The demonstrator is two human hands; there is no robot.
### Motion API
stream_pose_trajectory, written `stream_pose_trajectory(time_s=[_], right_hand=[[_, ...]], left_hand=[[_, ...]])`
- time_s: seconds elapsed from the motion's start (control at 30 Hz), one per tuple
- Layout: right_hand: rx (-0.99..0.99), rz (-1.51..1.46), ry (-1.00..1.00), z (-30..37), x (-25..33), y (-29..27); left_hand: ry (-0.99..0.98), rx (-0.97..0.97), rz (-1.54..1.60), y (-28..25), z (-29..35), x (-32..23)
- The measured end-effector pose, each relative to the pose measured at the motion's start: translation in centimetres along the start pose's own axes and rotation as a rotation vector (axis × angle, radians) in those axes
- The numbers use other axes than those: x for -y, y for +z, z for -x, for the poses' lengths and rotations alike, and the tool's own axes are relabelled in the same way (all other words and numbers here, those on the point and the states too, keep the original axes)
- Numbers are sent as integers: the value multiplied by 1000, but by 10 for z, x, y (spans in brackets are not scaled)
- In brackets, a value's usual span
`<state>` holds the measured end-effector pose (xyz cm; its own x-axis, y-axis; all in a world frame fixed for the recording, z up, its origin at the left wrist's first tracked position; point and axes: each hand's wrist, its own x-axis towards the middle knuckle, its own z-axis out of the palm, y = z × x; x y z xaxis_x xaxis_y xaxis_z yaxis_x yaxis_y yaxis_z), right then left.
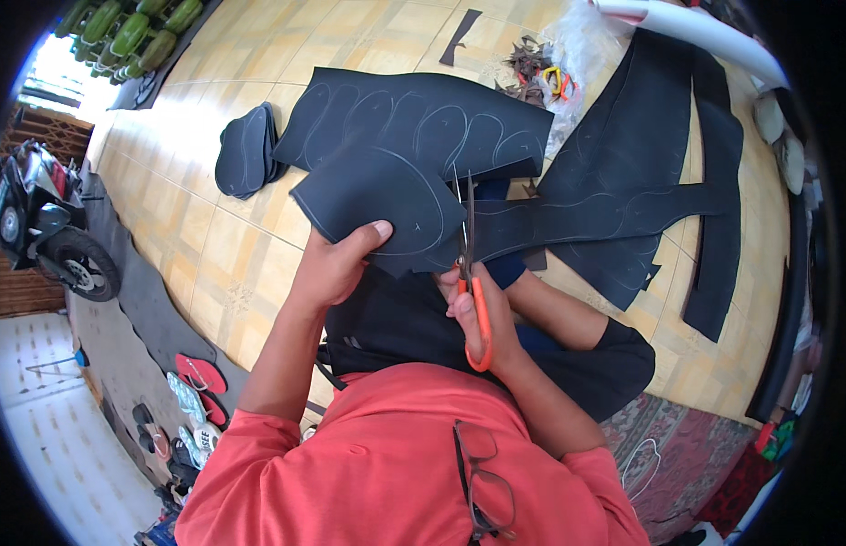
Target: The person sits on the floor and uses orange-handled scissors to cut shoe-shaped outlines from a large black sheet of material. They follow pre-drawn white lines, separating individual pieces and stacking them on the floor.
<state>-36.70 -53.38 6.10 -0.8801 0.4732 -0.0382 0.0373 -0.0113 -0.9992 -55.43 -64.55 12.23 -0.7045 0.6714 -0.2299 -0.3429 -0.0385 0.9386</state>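
Black sheet point(400, 205) above tiles point(232, 287), motorcycle point(50, 220) leftward

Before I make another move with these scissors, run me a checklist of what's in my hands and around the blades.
1. Left hand gripping the black sheet: ok, thumb on top.
2. Right hand holding the orange-handled scissors: ok.
3. Scissor tips parted: ok, a gap shows between them.
4. Left fingers clear of the blades: cannot tell; the thumb is apart from them, but the sheet hides the fingers beneath.
5. White outline readable on the held sheet: ok, its curve shows.
6. Stack of cut pieces away from the blades: ok, it lies on the floor to the left.
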Motion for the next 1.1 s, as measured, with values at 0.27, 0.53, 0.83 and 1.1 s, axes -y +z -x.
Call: stream_pose_trajectory(time_s=[0.27, 0.53, 0.83, 1.1], right_hand=[[-112, 206, -153, 6, 21, -19], [-131, -12, -31, 19, 28, -27], [-276, -33, -196, 5, 11, -22], [-74, 33, -20, 20, 23, -39]], left_hand=[[-20, 194, 118, 46, -28, -13], [-30, 239, 97, 66, -37, -18], [33, 253, -237, 55, -35, 3], [-99, 313, -287, 47, -38, -10]])
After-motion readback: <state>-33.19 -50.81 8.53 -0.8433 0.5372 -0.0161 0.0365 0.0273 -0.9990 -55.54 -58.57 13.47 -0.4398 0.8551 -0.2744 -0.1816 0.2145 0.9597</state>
